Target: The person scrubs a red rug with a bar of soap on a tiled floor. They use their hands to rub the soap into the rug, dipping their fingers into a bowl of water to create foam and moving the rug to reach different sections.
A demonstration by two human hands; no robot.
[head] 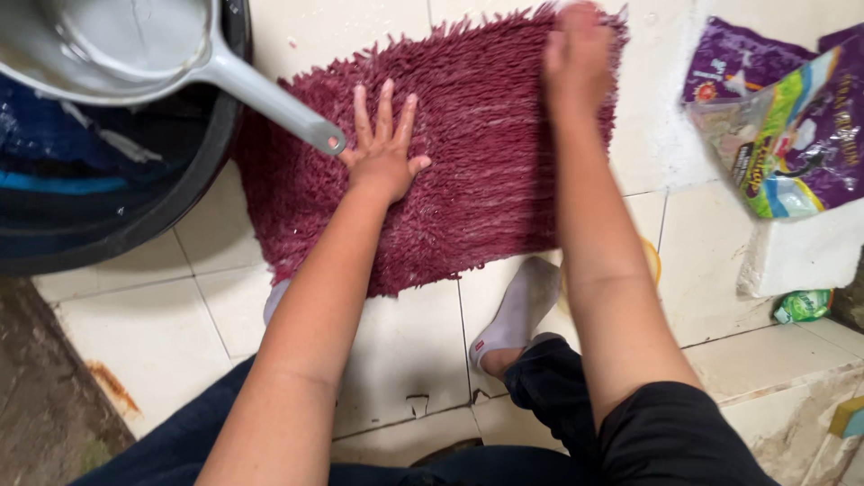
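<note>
A wet, shaggy maroon mat (pixel 486 171) lies flat on the white tiled floor (pixel 153 315). My left hand (pixel 384 144) presses palm down on the mat's left half, fingers spread. My right hand (pixel 576 54) lies on the mat's far right corner, fingers curled over the edge and blurred. Both forearms stretch forward from my crouched legs. My foot in a white sock (pixel 517 310) rests on the tiles just below the mat.
A black tub (pixel 171 202) with blue cloth inside stands at the top left, a grey dipper (pixel 135 45) with a long handle resting on it. A purple and green plastic pouch (pixel 783 117) lies on a step at the right. A small green packet (pixel 804 306) sits below it.
</note>
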